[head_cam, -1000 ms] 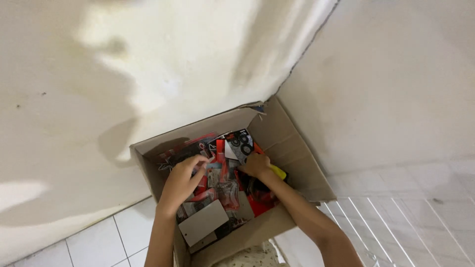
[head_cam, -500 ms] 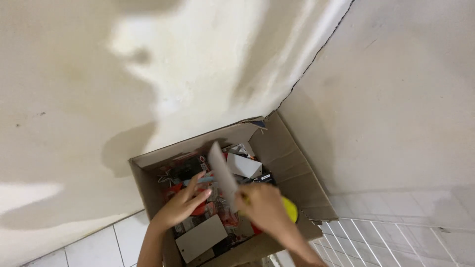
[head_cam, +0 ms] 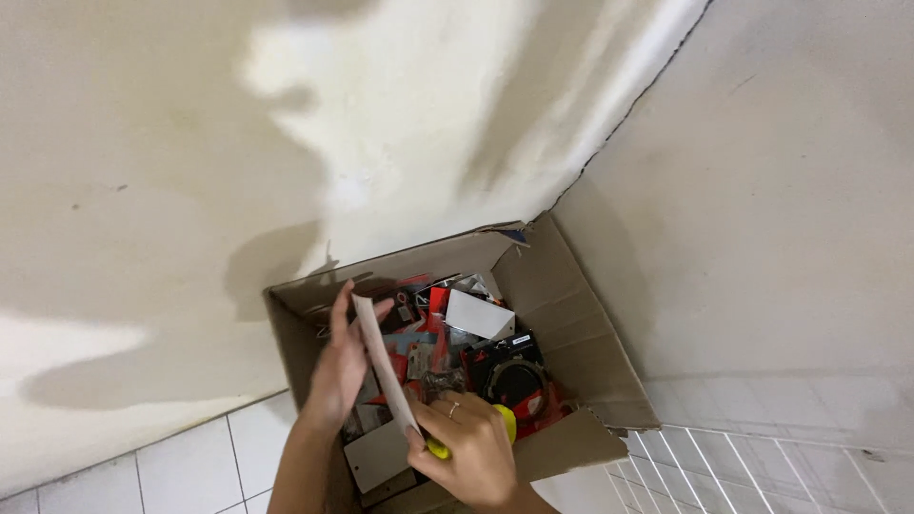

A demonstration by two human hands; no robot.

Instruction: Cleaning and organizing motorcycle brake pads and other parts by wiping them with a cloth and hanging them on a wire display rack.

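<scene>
Both hands hold a flat white card (head_cam: 383,362) edge-on above the open cardboard box (head_cam: 581,333); the left hand (head_cam: 338,366) pinches its top at ten o'clock; the right hand (head_cam: 466,447) grips its lower end at five o'clock; red packaged parts (head_cam: 509,376) fill the box.

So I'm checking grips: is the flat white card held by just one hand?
No, both hands hold the white card: the left hand at its upper end, the right hand at its lower end.
</scene>
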